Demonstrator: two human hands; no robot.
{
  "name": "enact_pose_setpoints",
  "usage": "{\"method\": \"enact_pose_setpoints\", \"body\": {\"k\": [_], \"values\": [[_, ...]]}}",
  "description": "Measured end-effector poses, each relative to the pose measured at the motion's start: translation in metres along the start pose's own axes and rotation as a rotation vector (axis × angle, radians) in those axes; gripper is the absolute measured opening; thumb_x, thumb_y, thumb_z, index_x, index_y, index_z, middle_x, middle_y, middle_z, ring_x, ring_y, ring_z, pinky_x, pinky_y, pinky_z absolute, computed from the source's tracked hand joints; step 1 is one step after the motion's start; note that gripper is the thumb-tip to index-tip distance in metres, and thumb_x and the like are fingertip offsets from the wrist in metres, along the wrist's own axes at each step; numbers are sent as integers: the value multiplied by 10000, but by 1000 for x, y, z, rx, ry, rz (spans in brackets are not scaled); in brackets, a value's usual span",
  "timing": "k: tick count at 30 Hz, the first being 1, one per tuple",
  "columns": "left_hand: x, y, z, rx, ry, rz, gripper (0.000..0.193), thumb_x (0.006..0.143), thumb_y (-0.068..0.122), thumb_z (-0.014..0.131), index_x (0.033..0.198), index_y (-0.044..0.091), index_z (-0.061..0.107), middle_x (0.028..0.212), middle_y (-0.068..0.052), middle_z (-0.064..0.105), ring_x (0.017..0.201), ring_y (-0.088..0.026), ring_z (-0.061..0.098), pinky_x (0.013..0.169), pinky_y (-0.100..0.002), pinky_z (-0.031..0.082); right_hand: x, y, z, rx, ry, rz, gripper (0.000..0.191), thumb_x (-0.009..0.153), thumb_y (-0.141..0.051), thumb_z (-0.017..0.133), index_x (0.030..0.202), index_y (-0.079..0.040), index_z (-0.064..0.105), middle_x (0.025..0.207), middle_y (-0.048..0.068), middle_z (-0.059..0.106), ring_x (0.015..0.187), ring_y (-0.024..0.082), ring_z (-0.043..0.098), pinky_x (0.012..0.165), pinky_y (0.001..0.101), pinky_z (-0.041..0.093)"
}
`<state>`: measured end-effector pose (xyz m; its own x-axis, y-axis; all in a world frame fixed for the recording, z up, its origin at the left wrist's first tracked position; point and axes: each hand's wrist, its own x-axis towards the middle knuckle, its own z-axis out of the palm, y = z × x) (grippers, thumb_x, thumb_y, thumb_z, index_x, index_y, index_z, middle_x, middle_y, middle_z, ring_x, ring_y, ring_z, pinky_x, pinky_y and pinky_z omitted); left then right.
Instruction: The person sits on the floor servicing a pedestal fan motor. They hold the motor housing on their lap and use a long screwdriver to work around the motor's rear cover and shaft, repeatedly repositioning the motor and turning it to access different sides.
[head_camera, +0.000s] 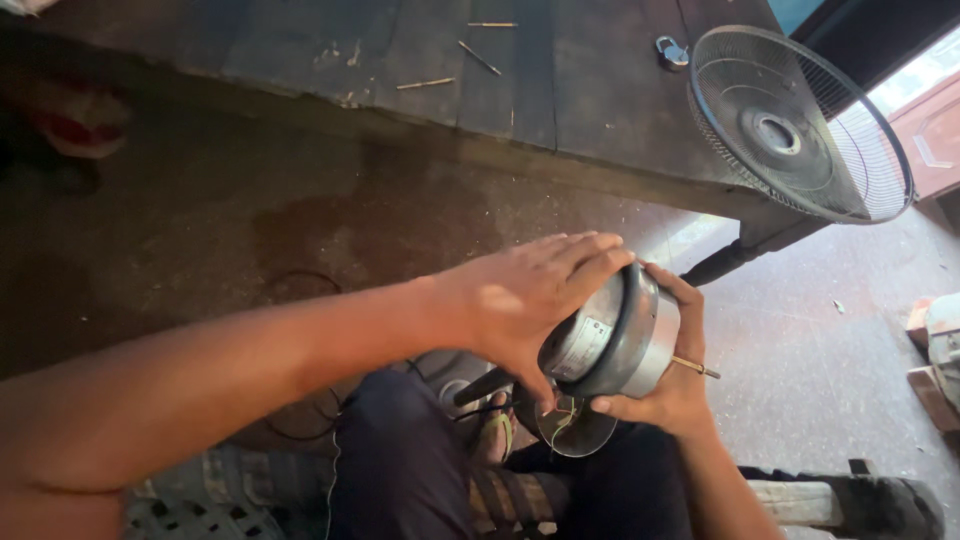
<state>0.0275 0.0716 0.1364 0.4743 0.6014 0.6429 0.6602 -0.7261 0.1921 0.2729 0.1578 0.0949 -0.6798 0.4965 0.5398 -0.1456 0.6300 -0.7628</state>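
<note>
I see a round fan motor (618, 340) held above my lap, a dull silver metal drum with a black band around its middle, a pale label on one face and a thin brass-coloured shaft poking out on the right. My left hand (525, 300) clasps it from above with fingers spread over the band, and my right hand (672, 375) cups it from below. Beyond, a black wire fan guard (800, 125) leans at the right end of a dark wooden bench (560, 70), where a small padlock (672, 52) lies near that end.

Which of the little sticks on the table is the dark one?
The slanted middle stick is dark. The stick nearest the table's front edge and the farthest stick are pale.
</note>
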Motion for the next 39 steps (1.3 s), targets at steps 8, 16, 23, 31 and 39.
{"method": "enact_pose_setpoints", "body": {"k": [8,16,23,31,39], "values": [[-6,3,7,11,-41,-113,1266,487,538,944,1433,-95,389,1419,-264,462,1326,-448,497,1158,-492,389,-3,1,2,2,17,-11,1249,575,-405,959,1558,-15,293,1574,192,437,1484,317,465,1255,458,393],[-7,-9,8,-64,-10,9,1265,507,527,947,1442,-106,374,1423,-310,448,1295,-480,493,1140,-508,403,-3,-4,-1,69,-7,26,1210,599,-378,969,1552,-33,307,1601,202,424,1501,335,452,1253,474,401],[-7,2,9,7,46,-56,1236,493,529,949,1429,-63,400,1393,-257,484,1296,-454,513,1168,-520,392,-1,2,4,123,28,-41,1173,616,-360,980,1546,-65,329,1609,204,429,1515,336,450,1274,482,395],[3,-16,3,-71,-97,21,1234,496,500,945,1409,-111,383,1399,-300,468,1254,-475,503,1121,-508,415,0,6,-3,103,-11,-30,1171,613,-361,969,1544,-60,326,1616,203,408,1522,335,440,1276,472,385],[-6,1,-4,-31,4,-31,1200,512,488,958,1433,-53,411,1414,-237,506,1320,-402,534,1167,-493,398,1,-4,2,113,7,-12,1206,600,-376,974,1548,-45,307,1619,191,404,1515,327,442,1266,470,392]]}}
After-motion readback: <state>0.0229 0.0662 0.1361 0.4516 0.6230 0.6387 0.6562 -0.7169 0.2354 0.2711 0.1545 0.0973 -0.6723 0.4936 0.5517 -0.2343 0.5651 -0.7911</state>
